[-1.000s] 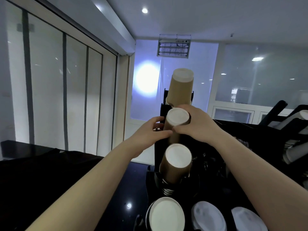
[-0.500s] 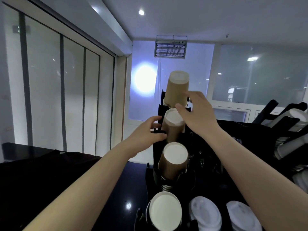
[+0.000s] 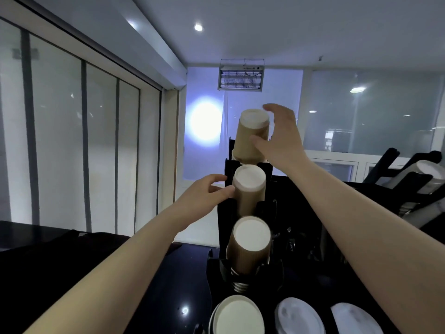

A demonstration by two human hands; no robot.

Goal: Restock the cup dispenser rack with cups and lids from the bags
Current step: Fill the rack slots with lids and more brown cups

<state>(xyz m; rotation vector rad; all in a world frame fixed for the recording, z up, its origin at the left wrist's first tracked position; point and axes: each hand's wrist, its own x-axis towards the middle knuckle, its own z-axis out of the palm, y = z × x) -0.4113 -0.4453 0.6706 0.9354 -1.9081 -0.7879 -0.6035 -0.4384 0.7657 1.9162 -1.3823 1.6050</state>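
At rack (image 3: 222, 213) — right hand (image 3: 279, 138) touches top cup (image 3: 250, 138).

Bottom edge cuts white lids (image 3: 298, 317); rack (image 3: 222, 213) details too dark

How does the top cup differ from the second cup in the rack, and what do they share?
The top cup stands highest, with the right hand open around it; the second cup sits one slot lower, the left hand touching its side. Both are brown paper cups, white bases toward the camera.
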